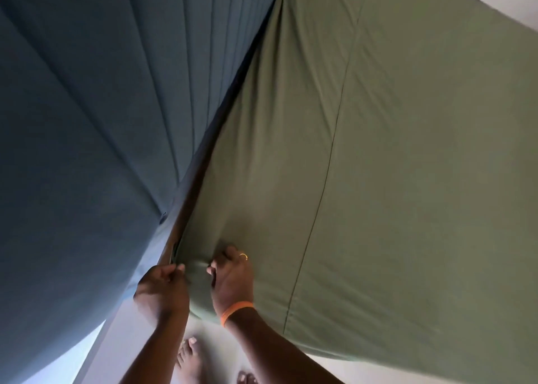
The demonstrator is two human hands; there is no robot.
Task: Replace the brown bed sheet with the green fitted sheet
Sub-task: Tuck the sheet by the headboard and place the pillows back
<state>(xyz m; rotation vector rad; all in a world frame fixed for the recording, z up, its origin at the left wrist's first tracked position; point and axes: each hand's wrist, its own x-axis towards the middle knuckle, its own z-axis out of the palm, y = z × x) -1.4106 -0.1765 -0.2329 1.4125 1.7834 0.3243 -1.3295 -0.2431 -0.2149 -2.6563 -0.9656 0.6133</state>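
Note:
The green fitted sheet [378, 165] lies stretched over the mattress and fills the right side of the view. At the near corner by the headboard, my left hand [163, 290] pinches the sheet's edge with curled fingers. My right hand [231, 278], with a ring and an orange wristband, grips a fold of the same corner from the top. No brown sheet is in view.
A blue padded headboard [102, 121] rises on the left, with a narrow dark gap [233, 92] between it and the mattress. A person's bare feet [189, 357] stand on the pale floor [215, 337] below the corner.

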